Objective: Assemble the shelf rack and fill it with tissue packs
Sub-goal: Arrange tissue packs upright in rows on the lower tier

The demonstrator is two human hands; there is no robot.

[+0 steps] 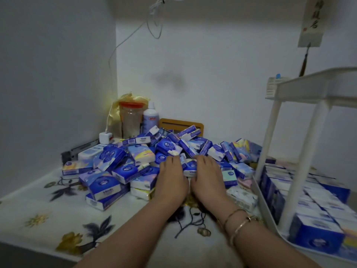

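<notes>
Head view: fingertips of both hands buried in the pile of tissue packs (139, 163), so the exact grip cannot be told. Left hand (171, 180) and right hand (207, 180) side by side, palms down, fingers laid fairly close together and bent over a few packs at the near middle of the heap, pressing them from either flank. Gold bangles (239, 221) on the right wrist. White shelf rack (301, 157) at right, cut off by the frame edge; lower tier lined with upright packs, upper tier's contents hidden. Behind the heap, partly covered: clear jar with red lid (131, 118), white bottle (149, 118), brown holder (181, 123). Floral tablecloth (48, 215) beneath.
</notes>
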